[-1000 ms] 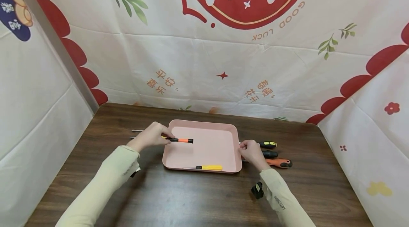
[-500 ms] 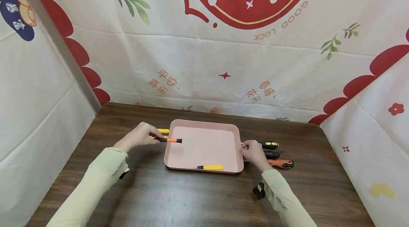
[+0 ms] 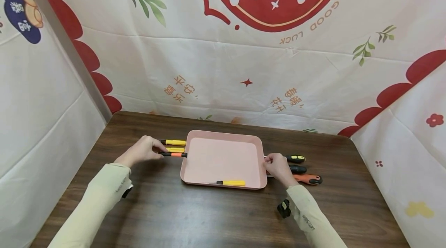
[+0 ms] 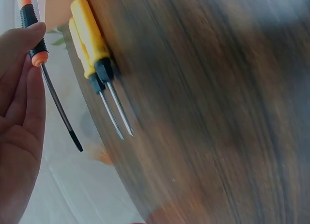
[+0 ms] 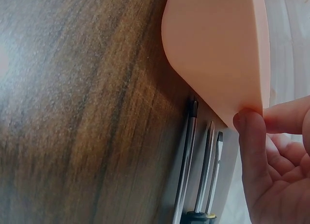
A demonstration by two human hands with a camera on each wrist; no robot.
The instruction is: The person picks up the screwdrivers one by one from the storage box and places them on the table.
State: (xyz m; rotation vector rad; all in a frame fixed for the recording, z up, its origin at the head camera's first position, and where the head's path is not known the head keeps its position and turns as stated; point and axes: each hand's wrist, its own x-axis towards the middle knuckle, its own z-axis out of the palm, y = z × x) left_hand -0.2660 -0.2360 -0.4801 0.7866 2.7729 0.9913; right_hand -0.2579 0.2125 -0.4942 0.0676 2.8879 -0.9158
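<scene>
While your left hand [image 3: 141,150] pinches the orange-and-black screwdriver [image 3: 173,154] by the shaft end of its handle, the tool sits just off the left rim of the pink tray [image 3: 223,159], handle pointing at the tray wall, bare shaft running back under your fingers [image 4: 22,83]. The wrist view shows thumb and forefinger closed on the black collar near the orange ring, other fingers fairly straight alongside; blade tip free in the air.

Handling, as a judgement: it's a slim precision driver, light and stiff, w/ a thin steel shaft that's slick and would roll between fingertips. Best hold is the ribbed black grip, approx. mid-handle, not the shaft. The tip is narrow, so keep it clear of skin.

Just beyond it, also left of the tray, two yellow-handled screwdrivers [image 3: 174,145] lie side by side on the bench [image 3: 195,217], handles toward the tray, shafts parallel and nearly touching. Inside the tray, near its front wall, lies one more yellow screwdriver [image 3: 228,182].

Your right hand [image 3: 277,166] is at the tray's right rim: the wrist view shows thumb tip pressed on the edge, fingers curled behind it, i.e. pinching the rim. The tray is thin plastic, probably light and a bit flexy, so it may slide. Right of the tray lie three larger drivers [image 3: 301,168], two black-handled, one orange, shafts partly under the hand.
</scene>
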